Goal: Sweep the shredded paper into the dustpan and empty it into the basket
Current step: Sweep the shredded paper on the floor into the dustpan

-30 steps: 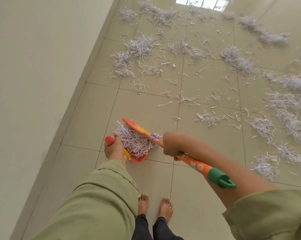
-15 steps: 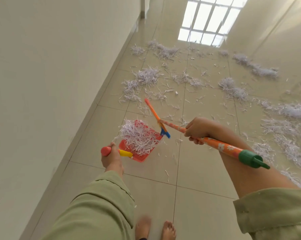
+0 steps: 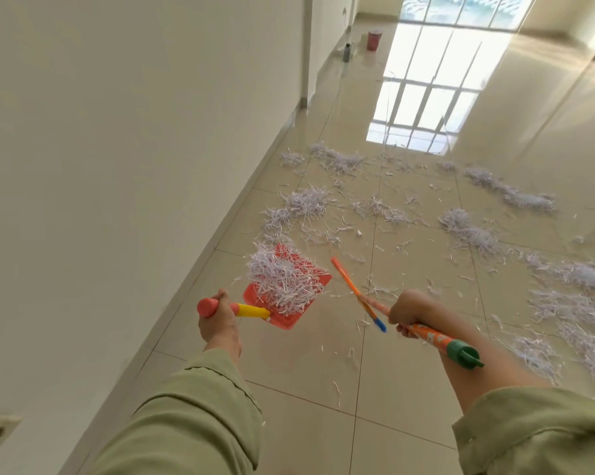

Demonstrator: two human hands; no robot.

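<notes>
- Head view: left hand (image 3: 217,320) is wrapped around the dustpan (image 3: 282,303) handle, pan held off the floor at roughly 7 o'clock of the frame and heaped with shredded paper (image 3: 285,279).
- Right hand (image 3: 409,313) is curled round the broom (image 3: 429,337) stick, head lifted clear of the tiles at about 5 o'clock.
- Risk, imo: that heap sits above the pan rim with strips hanging over the edges, so any tilt or quick walking probably sheds bits all the way.
- The red basket (image 3: 374,40) is way down the corridor at 12 o'clock, well apart from the pan, so it's a long carry.
- Loads more paper on the floor (image 3: 409,389) from 12 to 3 o'clock; walking straight through it could scatter it further.
</notes>
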